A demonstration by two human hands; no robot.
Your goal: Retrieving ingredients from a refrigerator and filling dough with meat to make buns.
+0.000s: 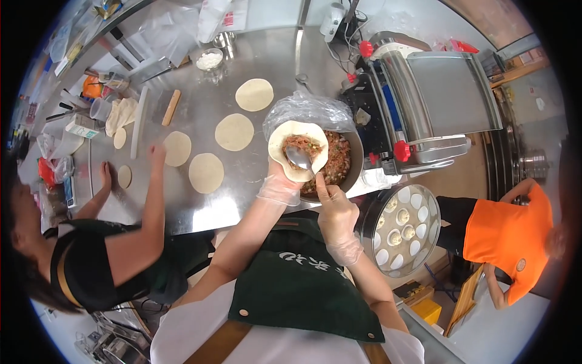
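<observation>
My left hand [280, 185], in a clear plastic glove, cups a round dough wrapper [278, 137] from below. Meat filling [312, 147] flecked with green lies in the wrapper's middle. A metal spoon [297, 156] presses its bowl onto that filling. Its handle is pinched in my gloved right hand [337, 212]. Just behind the wrapper stands a large metal bowl [358, 159] of the same meat mix, partly hidden by the wrapper and my hands. Crumpled clear plastic [310, 111] covers the bowl's far side. Flat dough rounds [234, 132] lie on the steel table to the left.
A dough-rolling machine [418, 100] stands right of the bowl. Below it, a round steamer tray [388, 253] holds several buns on white papers. At left, a co-worker's arms [154, 194] reach over the table near a rolling pin [171, 108]. Another person in orange [506, 242] stands at right.
</observation>
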